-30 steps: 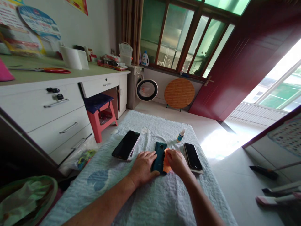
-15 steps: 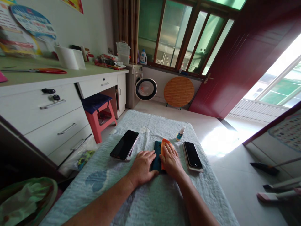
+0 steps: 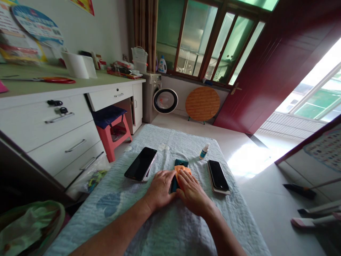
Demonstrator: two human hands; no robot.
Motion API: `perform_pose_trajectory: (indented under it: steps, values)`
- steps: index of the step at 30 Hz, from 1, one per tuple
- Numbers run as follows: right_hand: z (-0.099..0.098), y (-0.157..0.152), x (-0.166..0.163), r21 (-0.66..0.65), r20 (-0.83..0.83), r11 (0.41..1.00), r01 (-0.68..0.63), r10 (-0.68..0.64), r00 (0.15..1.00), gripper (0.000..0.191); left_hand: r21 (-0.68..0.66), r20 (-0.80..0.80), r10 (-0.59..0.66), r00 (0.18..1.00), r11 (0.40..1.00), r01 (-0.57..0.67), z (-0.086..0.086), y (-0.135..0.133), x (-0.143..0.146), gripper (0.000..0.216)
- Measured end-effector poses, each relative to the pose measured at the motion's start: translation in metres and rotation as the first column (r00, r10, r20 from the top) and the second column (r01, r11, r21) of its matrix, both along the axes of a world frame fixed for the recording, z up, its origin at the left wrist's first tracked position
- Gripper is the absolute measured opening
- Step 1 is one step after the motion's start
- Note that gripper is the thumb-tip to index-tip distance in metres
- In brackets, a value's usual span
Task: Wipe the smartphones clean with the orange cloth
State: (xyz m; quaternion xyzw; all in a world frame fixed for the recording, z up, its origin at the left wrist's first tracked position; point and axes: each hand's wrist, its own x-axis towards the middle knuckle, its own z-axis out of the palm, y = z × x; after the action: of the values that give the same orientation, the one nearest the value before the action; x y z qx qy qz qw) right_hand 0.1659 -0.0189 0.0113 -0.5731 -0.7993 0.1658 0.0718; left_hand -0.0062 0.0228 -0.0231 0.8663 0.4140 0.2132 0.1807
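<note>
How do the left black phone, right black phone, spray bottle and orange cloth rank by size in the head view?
1. Left black phone
2. Right black phone
3. Spray bottle
Unranked: orange cloth, partly under the right hand.

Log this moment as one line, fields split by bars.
left hand: at left edge of teal phone | right hand: flat on orange cloth over phone | nearby: small bottle, left dark-screened device, right dark-screened device

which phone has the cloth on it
The teal middle phone, its orange cloth under the right hand; the left phone and right phone, both black-screened, lie uncovered.
</note>
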Motion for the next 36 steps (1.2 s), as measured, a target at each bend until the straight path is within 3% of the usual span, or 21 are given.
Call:
perform_pose_trajectory:
  steps: [4, 8, 13, 19, 30, 36]
  values:
    - [0.011, -0.002, -0.007, 0.041, -0.092, 0.994, -0.106, 0.109, 0.99, 0.049, 0.016, 0.039, -0.002, 0.999, 1.0, 0.001, -0.006, 0.002, 0.0, 0.08]
    - [0.017, -0.003, -0.011, 0.068, -0.169, 0.979, -0.193, 0.202, 0.965, 0.02, -0.021, 0.017, -0.001, 1.0, 1.0, 0.002, -0.01, 0.005, 0.0, 0.083]
    - [0.021, -0.003, -0.012, 0.05, -0.243, 0.94, -0.337, 0.339, 0.909, 0.025, -0.013, 0.003, 0.033, 0.999, 0.999, -0.032, -0.011, 0.005, 0.0, 0.07]
    - [0.021, -0.002, -0.009, 0.022, -0.22, 0.963, -0.267, 0.265, 0.939, 0.032, -0.03, 0.01, 0.008, 1.0, 1.0, -0.007, -0.008, 0.003, -0.001, 0.082]
    - [-0.003, 0.018, -0.002, 0.154, -0.138, 0.988, -0.024, 0.045, 0.989, 0.038, -0.017, 0.048, -0.011, 0.999, 1.0, 0.012, -0.011, 0.003, 0.0, 0.089]
    - [-0.005, 0.023, -0.007, 0.138, -0.126, 0.988, -0.065, 0.082, 0.989, 0.051, -0.015, 0.051, -0.014, 0.999, 1.0, 0.015, -0.015, 0.004, 0.0, 0.088]
